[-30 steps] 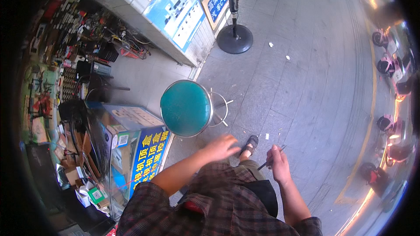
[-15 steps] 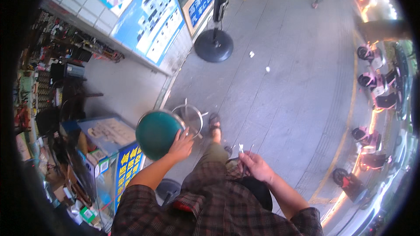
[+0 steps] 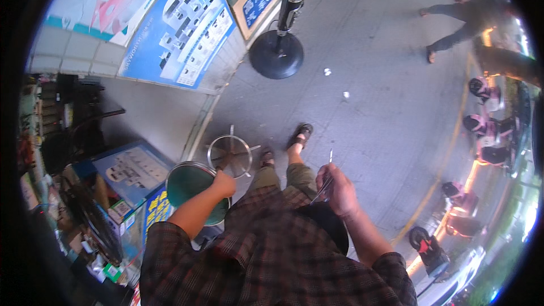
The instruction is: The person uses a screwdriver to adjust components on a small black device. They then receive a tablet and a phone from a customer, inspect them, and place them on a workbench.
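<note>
My left hand is closed on the rim of a round green stool seat with a silver edge, held low at my left side. Just past it shows a metal ring with spoke-like legs; whether it joins the seat I cannot tell. In front of my right thigh, my right hand is closed around slender metal tools. One thin tip points forward from the fingers, and another slim piece sticks out toward my body. Their exact kind is too small to make out.
A black round-based stand is ahead, beside a wall with posters. At left stands a cluttered counter. Parked scooters line the right side. A person walks far right. White scraps lie on the pavement.
The green seat has swung down and left, tilting, and more of the metal ring shows. My right hand has risen forward. My feet have stepped, and the walking person has come nearer.
</note>
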### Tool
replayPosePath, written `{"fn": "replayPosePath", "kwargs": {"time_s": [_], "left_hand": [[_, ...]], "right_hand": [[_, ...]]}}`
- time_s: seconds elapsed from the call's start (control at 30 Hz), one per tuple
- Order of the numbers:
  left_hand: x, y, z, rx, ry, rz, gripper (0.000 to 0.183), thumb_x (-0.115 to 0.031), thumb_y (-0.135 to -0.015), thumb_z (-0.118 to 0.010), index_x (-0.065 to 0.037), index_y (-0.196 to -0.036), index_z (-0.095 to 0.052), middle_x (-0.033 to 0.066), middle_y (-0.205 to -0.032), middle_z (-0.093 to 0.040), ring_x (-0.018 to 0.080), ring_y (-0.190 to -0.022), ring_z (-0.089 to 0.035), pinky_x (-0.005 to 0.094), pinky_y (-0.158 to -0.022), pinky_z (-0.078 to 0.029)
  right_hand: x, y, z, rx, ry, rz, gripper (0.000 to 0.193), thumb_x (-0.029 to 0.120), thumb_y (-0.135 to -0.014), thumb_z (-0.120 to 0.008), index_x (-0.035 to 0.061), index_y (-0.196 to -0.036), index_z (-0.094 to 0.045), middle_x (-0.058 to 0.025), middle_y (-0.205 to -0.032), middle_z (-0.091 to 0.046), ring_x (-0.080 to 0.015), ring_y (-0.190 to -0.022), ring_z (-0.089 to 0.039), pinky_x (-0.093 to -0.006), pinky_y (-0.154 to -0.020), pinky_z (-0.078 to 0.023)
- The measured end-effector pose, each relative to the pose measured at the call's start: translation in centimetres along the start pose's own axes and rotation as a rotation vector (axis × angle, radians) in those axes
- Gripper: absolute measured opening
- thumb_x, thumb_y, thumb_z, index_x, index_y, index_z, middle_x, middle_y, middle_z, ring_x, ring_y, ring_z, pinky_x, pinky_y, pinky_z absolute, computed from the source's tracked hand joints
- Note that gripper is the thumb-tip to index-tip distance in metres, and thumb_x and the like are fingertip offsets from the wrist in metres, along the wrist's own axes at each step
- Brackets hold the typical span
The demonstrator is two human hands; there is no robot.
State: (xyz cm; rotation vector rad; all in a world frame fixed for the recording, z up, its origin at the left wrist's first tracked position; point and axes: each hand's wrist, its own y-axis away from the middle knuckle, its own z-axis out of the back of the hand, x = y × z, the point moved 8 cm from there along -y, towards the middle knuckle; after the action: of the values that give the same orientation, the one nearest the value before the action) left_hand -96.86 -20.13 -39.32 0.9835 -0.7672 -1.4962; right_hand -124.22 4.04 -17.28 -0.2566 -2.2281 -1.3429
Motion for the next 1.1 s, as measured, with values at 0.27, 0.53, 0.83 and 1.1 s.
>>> {"fn": "replayPosePath", "kwargs": {"time_s": [0.27,0.53,0.83,1.1], "left_hand": [[2.7,-1.2,-0.6,0.146,0.057,0.185,0.026,-0.033,-0.087,-0.066,-0.017,-0.098,-0.083,0.0089,-0.106,-0.080,0.0306,-0.100,-0.076,0.0525,-0.085,-0.051],[4.8,-2.4,5.4,0.115,0.220,0.232,0.028,-0.033,-0.088,-0.063,-0.015,-0.098,-0.083,0.0110,-0.104,-0.080,0.0336,-0.103,-0.076,0.0493,-0.086,-0.054],[13.8,-9.1,1.1,-0.088,1.029,0.298,0.024,-0.027,-0.094,-0.066,-0.007,-0.103,-0.077,0.0173,-0.100,-0.078,0.0377,-0.099,-0.075,0.0471,-0.085,-0.057],[24.0,-7.4,14.8,-0.119,0.748,0.368,0.027,-0.028,-0.097,-0.065,-0.005,-0.108,-0.075,0.0167,-0.101,-0.078,0.0345,-0.100,-0.075,0.0452,-0.088,-0.057]], "right_hand": [[10.0,-6.4,6.2,-0.044,0.107,0.003,0.040,0.041,-0.112,-0.045,0.0084,-0.098,-0.064,-0.0029,-0.078,-0.066,-0.0114,-0.058,-0.053,-0.0256,-0.052,-0.041],[17.4,-10.0,9.3,-0.098,0.199,0.002,0.033,0.042,-0.110,-0.056,0.0094,-0.107,-0.062,-0.0013,-0.080,-0.063,-0.0087,-0.057,-0.049,-0.0226,-0.052,-0.039],[23.3,-15.0,0.9,-0.097,0.179,-0.014,0.028,0.035,-0.110,-0.059,0.0083,-0.115,-0.062,0.0038,-0.089,-0.064,-0.0054,-0.077,-0.053,-0.0219,-0.070,-0.044],[27.8,-18.3,-6.8,-0.121,0.118,0.097,0.024,0.032,-0.111,-0.057,0.0085,-0.110,-0.061,0.0047,-0.086,-0.060,-0.0039,-0.078,-0.052,-0.0227,-0.070,-0.044]]}}
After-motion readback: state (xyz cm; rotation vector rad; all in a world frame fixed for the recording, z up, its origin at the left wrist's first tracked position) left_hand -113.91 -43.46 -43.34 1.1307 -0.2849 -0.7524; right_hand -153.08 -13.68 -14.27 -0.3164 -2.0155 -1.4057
